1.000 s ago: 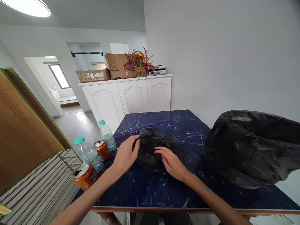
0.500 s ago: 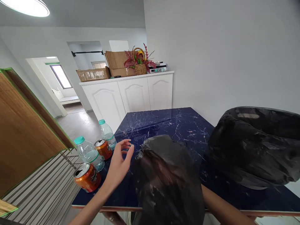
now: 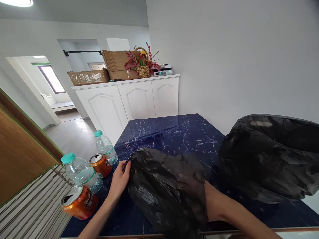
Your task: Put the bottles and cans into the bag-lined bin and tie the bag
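Note:
A crumpled black plastic bag (image 3: 166,186) lies spread over the near part of the blue marble table (image 3: 174,132). My left hand (image 3: 119,181) grips the bag's left edge, fingers pinched on the plastic. My right forearm (image 3: 231,215) reaches in from the lower right and runs under or into the bag; that hand is hidden by the plastic.
A larger full black bag (image 3: 269,156) sits on the table's right side. Two water bottles (image 3: 79,169) (image 3: 106,147) and two orange cans (image 3: 79,201) (image 3: 101,164) stand along the left edge. A slatted rack (image 3: 35,205) is at left, white cabinets (image 3: 129,99) behind.
The bag has come down from in front of the camera onto the table. My left hand went from open in the air to gripping the bag's edge. The view shifted right.

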Demonstrator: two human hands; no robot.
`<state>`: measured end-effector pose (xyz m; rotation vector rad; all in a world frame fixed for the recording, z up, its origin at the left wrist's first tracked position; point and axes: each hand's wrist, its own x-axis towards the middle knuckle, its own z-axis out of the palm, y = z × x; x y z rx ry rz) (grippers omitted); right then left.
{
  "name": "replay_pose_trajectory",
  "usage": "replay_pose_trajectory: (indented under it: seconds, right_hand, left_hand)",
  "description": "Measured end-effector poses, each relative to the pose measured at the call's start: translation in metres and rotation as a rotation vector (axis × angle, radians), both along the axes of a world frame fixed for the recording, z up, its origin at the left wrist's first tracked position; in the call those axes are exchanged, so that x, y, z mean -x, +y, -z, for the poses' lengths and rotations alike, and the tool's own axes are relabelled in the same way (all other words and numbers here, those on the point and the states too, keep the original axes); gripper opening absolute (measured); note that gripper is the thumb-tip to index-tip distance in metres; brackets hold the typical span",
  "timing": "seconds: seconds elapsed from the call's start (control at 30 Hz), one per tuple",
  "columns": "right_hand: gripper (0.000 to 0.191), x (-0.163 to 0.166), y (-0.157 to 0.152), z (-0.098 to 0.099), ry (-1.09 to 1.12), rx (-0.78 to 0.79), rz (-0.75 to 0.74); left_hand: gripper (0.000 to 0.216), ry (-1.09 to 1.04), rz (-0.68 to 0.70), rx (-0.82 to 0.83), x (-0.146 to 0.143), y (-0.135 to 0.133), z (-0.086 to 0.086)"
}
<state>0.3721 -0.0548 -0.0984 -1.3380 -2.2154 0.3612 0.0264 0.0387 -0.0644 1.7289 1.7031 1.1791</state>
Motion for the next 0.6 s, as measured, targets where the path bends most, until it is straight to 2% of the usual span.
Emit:
replay_pose_trajectory:
  seconds: [0.1,0.17,0.23,0.3,0.33,0.37,0.4,0.47,0.53,0.6]
  right_hand:
    - [0.054,-0.041,-0.009,-0.006,-0.126,0.124,-0.061]
    - [0.047,-0.059,-0.018,-0.010,-0.119,0.090,0.046]
    - [0.047,-0.061,-0.027,-0.018,-0.047,-0.040,0.186]
    - [0.049,-0.044,-0.034,-0.034,0.033,-0.176,0.257]
    - [0.051,-0.031,-0.034,-0.044,0.056,-0.209,0.244]
    - [0.051,-0.015,-0.032,-0.054,0.074,-0.242,0.201]
    - [0.051,0.001,-0.026,-0.062,0.062,-0.208,0.139]
    - [0.052,0.031,-0.007,-0.071,0.021,-0.158,0.017]
    - [0.053,0.051,0.021,-0.065,-0.032,-0.082,-0.096]
    - [0.060,0.056,0.052,-0.045,-0.094,0.049,-0.138]
  left_hand:
    - [0.053,0.073,-0.050,0.005,0.018,-0.014,0.012]
    - [0.047,0.185,-0.014,-0.005,0.025,-0.030,0.018]
    - [0.049,0.328,0.017,-0.116,0.028,-0.046,0.019]
    - [0.052,0.467,0.038,-0.293,0.026,-0.055,0.012]
    - [0.050,0.525,0.078,-0.369,0.024,-0.057,0.007]
    - [0.047,0.573,0.147,-0.420,0.022,-0.056,0.001]
    - [0.045,0.617,0.236,-0.439,0.020,-0.053,-0.003]
    - [0.048,0.708,0.418,-0.405,0.016,-0.044,-0.007]
    - [0.059,0.802,0.525,-0.332,0.015,-0.036,-0.002]
    - [0.073,0.870,0.551,-0.284,0.019,-0.033,0.009]
